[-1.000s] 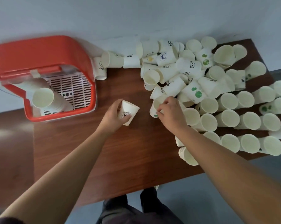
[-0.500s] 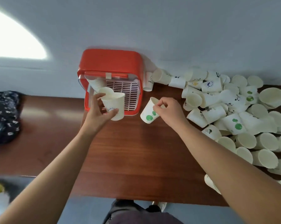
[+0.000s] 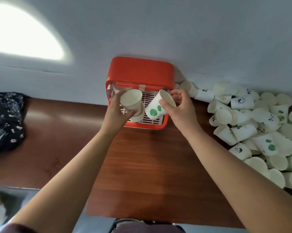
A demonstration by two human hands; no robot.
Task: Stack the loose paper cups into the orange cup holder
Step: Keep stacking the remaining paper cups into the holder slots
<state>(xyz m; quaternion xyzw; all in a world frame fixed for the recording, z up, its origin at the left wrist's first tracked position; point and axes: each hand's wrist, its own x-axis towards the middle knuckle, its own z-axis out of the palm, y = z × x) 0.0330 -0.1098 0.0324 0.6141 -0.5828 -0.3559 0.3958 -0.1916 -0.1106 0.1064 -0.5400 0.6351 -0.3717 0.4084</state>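
Far left of both hands, a dark patterned bag (image 3: 5,120) lies on the worktop (image 3: 142,162). The left hand (image 3: 118,113) has its grip clamped round a plain cup (image 3: 131,100), just above another cup (image 3: 139,117) inside the orange cup holder (image 3: 140,71). Beside it, the right hand (image 3: 180,108) pinches a green-dotted cup (image 3: 156,108) by the rim, tilted over the holder's grille. Right of that grip sprawls the loose cup pile (image 3: 252,125)

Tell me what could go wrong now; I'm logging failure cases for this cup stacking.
The plain cup in the left hand and the green-dotted cup in the right hand are close together at the orange holder, so they may bump. The tilted plain cup might miss the stack beneath it.
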